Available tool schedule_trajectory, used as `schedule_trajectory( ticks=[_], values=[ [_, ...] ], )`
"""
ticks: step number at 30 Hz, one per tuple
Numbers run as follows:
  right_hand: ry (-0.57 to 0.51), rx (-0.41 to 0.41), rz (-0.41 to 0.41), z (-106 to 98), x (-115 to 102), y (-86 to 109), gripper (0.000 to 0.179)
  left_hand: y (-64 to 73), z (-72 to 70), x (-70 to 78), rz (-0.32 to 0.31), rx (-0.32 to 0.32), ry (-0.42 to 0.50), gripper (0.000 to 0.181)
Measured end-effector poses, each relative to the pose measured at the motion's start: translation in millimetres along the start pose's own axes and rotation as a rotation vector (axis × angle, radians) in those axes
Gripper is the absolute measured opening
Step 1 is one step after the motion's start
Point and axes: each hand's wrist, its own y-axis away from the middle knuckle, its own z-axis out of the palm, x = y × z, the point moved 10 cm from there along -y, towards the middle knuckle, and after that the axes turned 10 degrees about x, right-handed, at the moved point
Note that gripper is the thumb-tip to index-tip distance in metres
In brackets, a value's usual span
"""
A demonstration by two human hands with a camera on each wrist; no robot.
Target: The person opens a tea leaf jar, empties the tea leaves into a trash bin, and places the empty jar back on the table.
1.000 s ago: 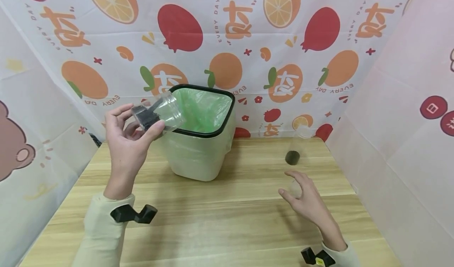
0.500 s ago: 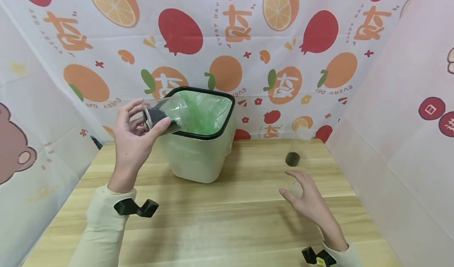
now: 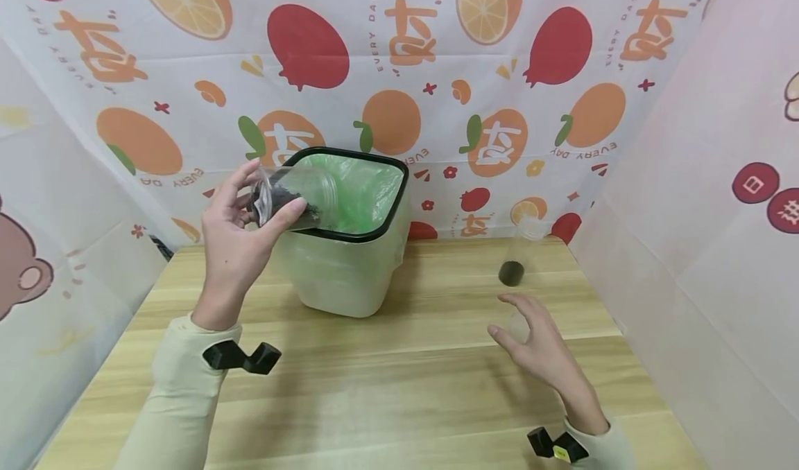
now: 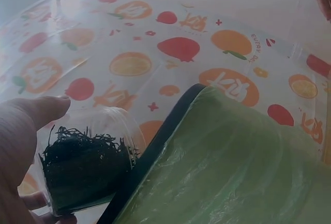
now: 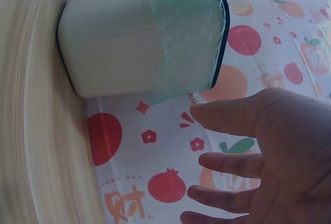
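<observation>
My left hand [image 3: 240, 241] grips a clear plastic jar [image 3: 321, 189] near its base, thumb along the near side. Dark, thin shreds [image 4: 85, 162] like dry tea leaves fill part of the jar. It lies tipped sideways, its mouth pointing right over the black rim of a cream bin [image 3: 340, 279]. A green bag [image 3: 374, 186] lines that bin. Over the right of the table, my right hand [image 3: 543, 352] holds nothing, thumb and fingers spread apart. A faint, clear round thing [image 3: 518, 326] shows between thumb and forefinger, seemingly on the table behind them.
At the back right of the wooden table [image 3: 374, 394] stands a clear container [image 3: 524, 248] with dark matter at its bottom [image 3: 512, 274]. Fruit-printed cloth [image 3: 437, 109] hangs behind, and pale cloth walls [image 3: 693, 248] close in both sides.
My left hand has moved right and brought the jar over the bin's rim. The jar has tilted further onto its side. My right hand stays almost still.
</observation>
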Motion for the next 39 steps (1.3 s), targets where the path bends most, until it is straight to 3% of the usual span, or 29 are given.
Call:
schedule_trajectory(
  ticks=[19,29,39],
  values=[
    [-0.015,0.037,-0.072,3,-23,-16.9,0.052,-2.9,11.5,5.7,0.031,-0.006,-0.056,0.067],
    [-0.101,0.048,-0.103,3,-64,-42.2,0.055,-5.6,15.5,5.9,0.074,0.0,-0.064,0.065],
    [-0.182,0.104,-0.2,7,-101,-67.7,0.058,-5.3,20.7,8.2,0.099,-0.005,-0.066,0.065]
  ],
)
